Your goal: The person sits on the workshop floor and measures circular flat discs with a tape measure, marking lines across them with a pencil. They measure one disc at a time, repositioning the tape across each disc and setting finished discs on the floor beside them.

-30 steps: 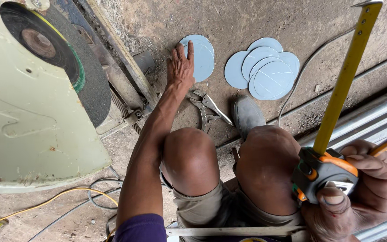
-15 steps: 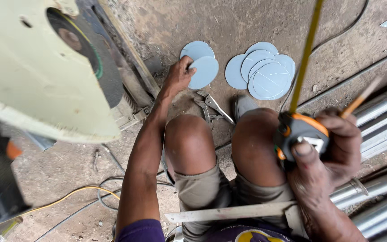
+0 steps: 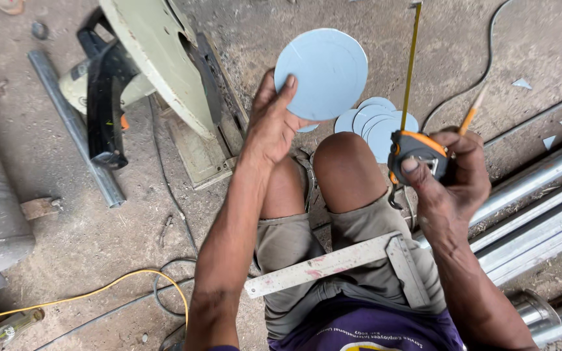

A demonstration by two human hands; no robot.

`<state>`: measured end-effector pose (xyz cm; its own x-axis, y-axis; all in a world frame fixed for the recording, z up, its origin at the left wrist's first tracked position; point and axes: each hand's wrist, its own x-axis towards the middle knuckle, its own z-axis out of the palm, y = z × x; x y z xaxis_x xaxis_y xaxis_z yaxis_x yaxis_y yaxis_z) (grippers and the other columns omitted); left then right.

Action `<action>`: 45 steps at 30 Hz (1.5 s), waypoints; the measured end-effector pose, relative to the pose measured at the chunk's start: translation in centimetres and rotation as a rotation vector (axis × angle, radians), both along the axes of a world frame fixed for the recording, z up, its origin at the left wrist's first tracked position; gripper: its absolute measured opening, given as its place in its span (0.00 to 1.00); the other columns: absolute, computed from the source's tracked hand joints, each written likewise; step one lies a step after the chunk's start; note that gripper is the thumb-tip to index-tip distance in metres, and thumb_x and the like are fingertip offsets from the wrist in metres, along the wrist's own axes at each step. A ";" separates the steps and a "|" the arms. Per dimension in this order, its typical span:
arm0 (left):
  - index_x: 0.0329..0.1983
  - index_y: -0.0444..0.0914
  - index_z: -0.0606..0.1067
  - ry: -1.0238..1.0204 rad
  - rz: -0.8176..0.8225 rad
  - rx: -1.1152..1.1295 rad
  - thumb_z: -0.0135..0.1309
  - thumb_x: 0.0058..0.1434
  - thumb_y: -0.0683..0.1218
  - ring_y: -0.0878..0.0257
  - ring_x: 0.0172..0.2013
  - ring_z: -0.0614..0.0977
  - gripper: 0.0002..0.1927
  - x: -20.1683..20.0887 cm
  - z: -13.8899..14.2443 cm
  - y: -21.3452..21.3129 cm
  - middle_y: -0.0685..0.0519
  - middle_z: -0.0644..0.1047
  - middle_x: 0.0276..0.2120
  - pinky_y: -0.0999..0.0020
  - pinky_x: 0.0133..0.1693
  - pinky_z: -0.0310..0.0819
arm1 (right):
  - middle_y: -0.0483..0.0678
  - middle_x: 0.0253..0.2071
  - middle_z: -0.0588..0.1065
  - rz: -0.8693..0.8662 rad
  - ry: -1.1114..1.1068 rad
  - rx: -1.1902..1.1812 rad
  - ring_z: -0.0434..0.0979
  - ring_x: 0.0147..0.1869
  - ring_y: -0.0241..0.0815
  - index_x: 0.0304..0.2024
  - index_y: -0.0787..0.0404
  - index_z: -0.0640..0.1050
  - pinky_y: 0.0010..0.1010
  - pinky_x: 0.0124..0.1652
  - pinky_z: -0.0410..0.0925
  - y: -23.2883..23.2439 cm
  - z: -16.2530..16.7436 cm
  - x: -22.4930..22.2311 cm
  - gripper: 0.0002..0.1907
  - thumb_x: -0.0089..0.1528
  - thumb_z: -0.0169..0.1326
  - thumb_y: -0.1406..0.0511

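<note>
Pale-blue flat round disc (image 3: pixel 323 71) in left hand (image 3: pixel 271 123) | right hand (image 3: pixel 453 172): tape measure (image 3: pixel 416 156)

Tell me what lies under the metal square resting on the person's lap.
The flat steel try square lies across khaki shorts on both thighs. Its short arm covers part of the shorts near the right hand's wrist; whatever lies under the blade itself is hidden.

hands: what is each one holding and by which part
Left hand grips a flat round pale-blue disc by its lower-left edge. Right hand wraps the orange-and-black tape measure case, with a pencil.
</note>
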<state>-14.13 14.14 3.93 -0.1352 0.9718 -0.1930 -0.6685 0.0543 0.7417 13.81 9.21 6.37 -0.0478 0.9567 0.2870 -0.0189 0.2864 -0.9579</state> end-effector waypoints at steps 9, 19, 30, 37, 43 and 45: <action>0.57 0.39 0.74 -0.288 0.168 -0.079 0.61 0.66 0.38 0.61 0.48 0.83 0.17 5.3 -1.7 -9.3 0.52 0.80 0.49 0.61 0.47 0.83 | 0.56 0.46 0.72 0.125 -0.679 0.656 0.75 0.50 0.46 0.48 0.70 0.76 0.29 0.41 0.75 -2.9 2.3 3.8 0.25 0.58 0.72 0.60; 0.63 0.40 0.70 -0.212 0.123 -0.090 0.55 0.70 0.53 0.49 0.55 0.81 0.21 7.5 -0.7 -13.6 0.45 0.76 0.57 0.39 0.46 0.85 | 0.55 0.51 0.70 0.364 -0.965 0.678 0.77 0.48 0.45 0.54 0.64 0.76 0.34 0.39 0.76 -4.4 3.7 2.4 0.26 0.57 0.69 0.61; 0.67 0.42 0.64 -0.208 0.133 -0.143 0.51 0.69 0.59 0.48 0.57 0.81 0.28 7.4 0.3 -14.3 0.45 0.73 0.62 0.42 0.47 0.87 | 0.55 0.51 0.69 0.401 -0.995 0.712 0.79 0.46 0.44 0.56 0.65 0.77 0.33 0.39 0.77 -4.4 3.0 1.5 0.26 0.58 0.68 0.62; 0.60 0.39 0.70 -0.210 0.189 -0.149 0.57 0.67 0.53 0.47 0.52 0.83 0.23 7.2 -0.2 -14.3 0.43 0.76 0.55 0.39 0.43 0.87 | 0.53 0.50 0.68 0.432 -0.993 0.688 0.79 0.45 0.43 0.57 0.65 0.77 0.30 0.38 0.77 -4.6 2.6 1.5 0.26 0.59 0.69 0.64; 0.59 0.39 0.72 -0.071 0.256 -0.092 0.67 0.60 0.39 0.57 0.49 0.84 0.25 7.9 -0.6 -14.5 0.49 0.79 0.50 0.50 0.45 0.87 | 0.52 0.50 0.68 0.434 -1.040 0.697 0.79 0.45 0.45 0.54 0.65 0.78 0.33 0.41 0.77 -4.7 2.9 1.5 0.23 0.59 0.69 0.65; 0.58 0.39 0.73 -0.018 0.331 -0.102 0.67 0.58 0.36 0.60 0.48 0.83 0.26 8.4 -0.9 -14.2 0.50 0.80 0.50 0.58 0.49 0.84 | 0.52 0.50 0.68 0.441 -1.044 0.699 0.78 0.45 0.44 0.55 0.64 0.78 0.34 0.43 0.78 -4.8 2.9 1.5 0.23 0.59 0.69 0.65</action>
<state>-5.73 -0.05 3.04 -0.4357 0.8512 -0.2924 -0.6752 -0.0943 0.7315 15.29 4.41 9.22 -0.8103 0.4717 0.3477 0.4119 0.8805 -0.2347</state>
